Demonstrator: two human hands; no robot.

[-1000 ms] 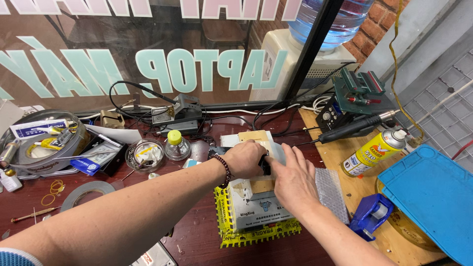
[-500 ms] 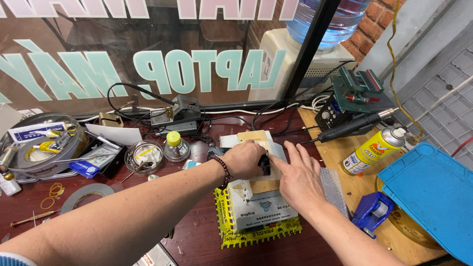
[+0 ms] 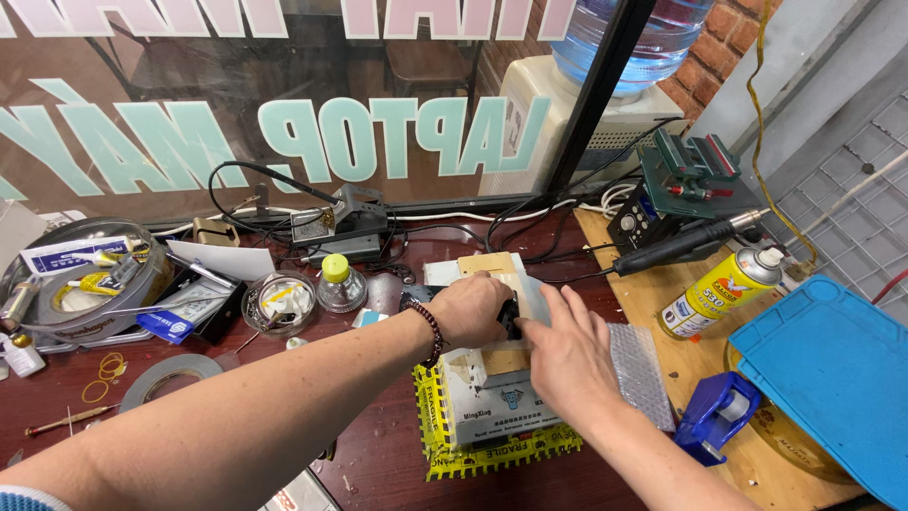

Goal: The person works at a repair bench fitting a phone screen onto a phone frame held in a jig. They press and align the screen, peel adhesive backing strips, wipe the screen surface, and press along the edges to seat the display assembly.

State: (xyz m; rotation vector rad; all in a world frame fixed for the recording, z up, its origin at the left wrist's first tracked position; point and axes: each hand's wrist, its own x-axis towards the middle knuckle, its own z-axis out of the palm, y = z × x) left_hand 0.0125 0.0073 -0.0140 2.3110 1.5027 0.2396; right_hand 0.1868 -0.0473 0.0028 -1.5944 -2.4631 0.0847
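Note:
My left hand (image 3: 468, 308), with a dark bead bracelet on the wrist, is curled over a small black part (image 3: 512, 318) at the top of a grey-white box (image 3: 501, 402). My right hand (image 3: 572, 358) lies across the box, and its thumb and forefinger pinch the same black part from the right. A tan cardboard piece (image 3: 506, 361) sits on the box under both hands. The box rests on a yellow and black taped parcel (image 3: 492, 452). What the black part is stays hidden by my fingers.
On the wooden board to the right are a yellow spray can (image 3: 719, 289), a black hot-air handle (image 3: 676, 248), a blue tape dispenser (image 3: 716, 416) and a blue mat (image 3: 832, 378). To the left are a small yellow-capped bottle (image 3: 338, 284), a glass dish (image 3: 277, 303), tape rolls (image 3: 165, 378) and a soldering station (image 3: 345, 222).
Both hands stay over the box. My right hand's fingers have drawn in slightly toward the black part, and the left hand has barely moved.

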